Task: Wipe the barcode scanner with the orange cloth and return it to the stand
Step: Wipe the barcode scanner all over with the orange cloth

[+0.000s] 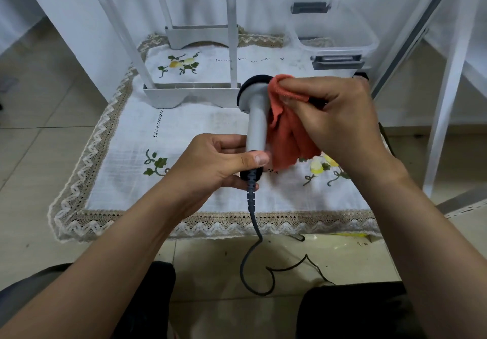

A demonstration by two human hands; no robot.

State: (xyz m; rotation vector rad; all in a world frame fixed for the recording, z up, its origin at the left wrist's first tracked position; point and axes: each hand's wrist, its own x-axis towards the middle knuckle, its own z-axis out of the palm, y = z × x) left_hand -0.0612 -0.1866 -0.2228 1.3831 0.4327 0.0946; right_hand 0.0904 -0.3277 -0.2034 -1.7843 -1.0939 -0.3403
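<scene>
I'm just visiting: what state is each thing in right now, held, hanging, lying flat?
barcode scanner: held up, left hand gripping its handle's lower end.
orange cloth: bunched in the right hand, pressed against the scanner's head.
cable: hangs from the handle, looping on the floor.
tablecloth: spread flat, lace edge draping over the front.

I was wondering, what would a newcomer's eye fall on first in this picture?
The orange cloth stands out at centre right, bunched in the right hand and pressed against the head of the grey scanner. The left hand grips the scanner's lower handle above the middle of the embroidered tablecloth. The dark cable trails from the handle over the tablecloth's near edge to the floor.
</scene>
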